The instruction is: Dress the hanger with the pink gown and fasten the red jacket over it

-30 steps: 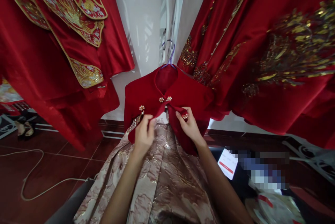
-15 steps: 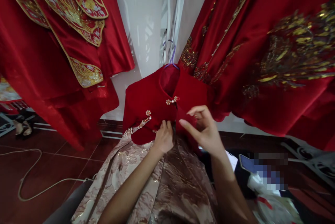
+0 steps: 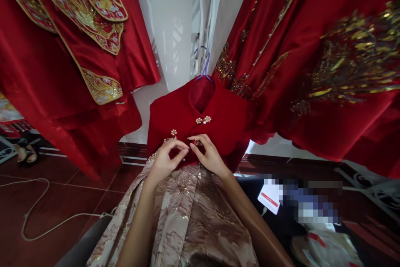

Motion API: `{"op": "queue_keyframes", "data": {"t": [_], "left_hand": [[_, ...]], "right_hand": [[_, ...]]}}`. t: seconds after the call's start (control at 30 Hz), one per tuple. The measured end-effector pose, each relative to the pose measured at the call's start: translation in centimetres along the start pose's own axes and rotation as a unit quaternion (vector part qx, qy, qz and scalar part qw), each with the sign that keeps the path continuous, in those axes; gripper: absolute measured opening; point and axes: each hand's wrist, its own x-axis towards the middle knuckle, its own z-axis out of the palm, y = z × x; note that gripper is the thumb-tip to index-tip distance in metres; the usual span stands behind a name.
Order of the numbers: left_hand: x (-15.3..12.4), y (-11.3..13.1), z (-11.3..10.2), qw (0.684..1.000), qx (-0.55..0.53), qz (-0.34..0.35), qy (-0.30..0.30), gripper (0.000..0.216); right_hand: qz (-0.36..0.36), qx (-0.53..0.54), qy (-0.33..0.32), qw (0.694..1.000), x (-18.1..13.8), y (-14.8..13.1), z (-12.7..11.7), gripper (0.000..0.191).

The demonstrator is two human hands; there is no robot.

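A short red velvet jacket (image 3: 225,125) hangs on a purple hanger (image 3: 204,69) in front of me, above a beige and gold brocade skirt (image 3: 187,217). Pearl clasps fasten its front: one at the collar (image 3: 203,120), one lower left (image 3: 173,133). My left hand (image 3: 164,160) and my right hand (image 3: 208,154) meet at the jacket's lower front edge, fingers pinched on a small pearl clasp (image 3: 196,142) between them. The fabric edges lie together there.
Red gowns with gold embroidery hang at the left (image 3: 62,50) and right (image 3: 312,71). A white wall (image 3: 175,29) stands behind. A white cable (image 3: 37,217) loops on the dark red floor. A white and red tag (image 3: 270,196) lies at lower right.
The jacket's open front flaps have been drawn together. My right hand came down from the lifted flap and my left moved back left, both now pinching the clasp at the lower edge.
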Motion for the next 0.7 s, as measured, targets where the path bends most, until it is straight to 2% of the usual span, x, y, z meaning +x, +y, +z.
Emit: {"op": "queue_keyframes", "data": {"t": [0.07,0.1,0.13,0.2,0.27,0.37,0.47,0.53,0.6,0.63,0.7], "left_hand": [[0.2,-2.0,-0.5,0.983,0.049,-0.022,0.178,0.020],[0.2,-3.1,-0.5,0.971,0.059,-0.039,0.229,0.025],[0.2,-4.3,-0.4,0.967,0.047,-0.061,0.242,0.029],[0.1,-6.1,0.0,0.973,-0.016,-0.116,0.201,0.030],[0.0,-6.6,0.1,0.973,-0.074,-0.167,0.139,0.028],[-0.2,-5.0,-1.1,0.966,-0.127,-0.212,0.077,0.032],[-0.7,-2.5,-3.2,0.955,-0.185,-0.233,0.001,0.035],[-1.1,-1.9,-4.3,0.945,-0.197,-0.257,-0.050,0.037],[-1.5,-2.5,-5.0,0.941,-0.172,-0.287,-0.058,0.042],[-1.7,-3.2,-5.1,0.943,-0.149,-0.294,-0.042,0.043],[-1.8,-5.0,-5.0,0.954,-0.090,-0.284,0.032,0.041]], "right_hand": [[0.001,0.005,-0.006,1.000,0.0,-0.2,0.2,0.029],[0.003,0.007,-0.008,1.000,-0.1,-0.2,0.3,0.030],[0.005,0.009,-0.010,1.000,-0.1,-0.3,0.4,0.032],[0.010,0.015,-0.013,1.000,0.0,-0.3,0.4,0.034],[0.016,0.020,-0.013,1.000,0.0,-0.2,0.4,0.033],[0.029,0.024,-0.012,0.999,0.1,-0.1,0.4,0.032],[0.042,0.032,-0.011,0.999,0.2,-0.1,0.4,0.031],[0.046,0.037,-0.009,0.998,0.2,-0.1,0.3,0.031],[0.048,0.041,-0.008,0.998,0.2,-0.2,0.3,0.032],[0.049,0.043,-0.009,0.998,0.2,-0.2,0.2,0.032],[0.051,0.050,-0.012,0.997,0.2,-0.2,0.1,0.032]]}}
